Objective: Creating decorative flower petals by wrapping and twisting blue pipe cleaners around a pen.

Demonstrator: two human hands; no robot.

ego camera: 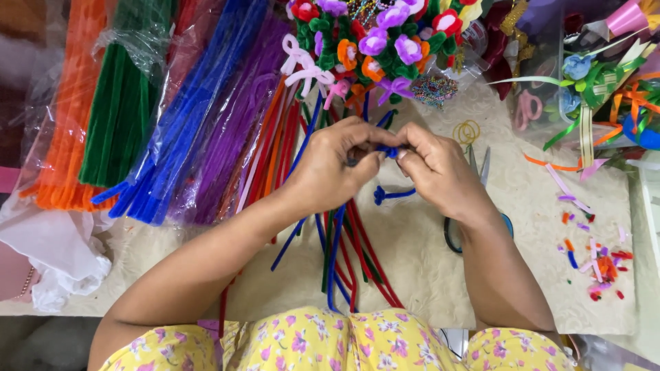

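My left hand [333,165] and my right hand [433,168] meet over a cream mat [536,227], both pinching a small blue pipe cleaner piece [389,152] between their fingertips. A curled blue piece [388,196] hangs just below the hands. Under my wrists lie several loose blue, red and green pipe cleaners [344,261]. A bouquet of pipe cleaner flowers [375,41] in purple, orange and red with green leaves and pink bows lies right behind the hands.
Bagged bundles of orange [65,117], green [120,103], blue [192,110] and purple pipe cleaners [237,130] lie at the left. Scissors [474,199] sit under my right wrist. Cut scraps [598,264] litter the right of the mat. Ribbons and ribbon flowers [598,89] fill the upper right.
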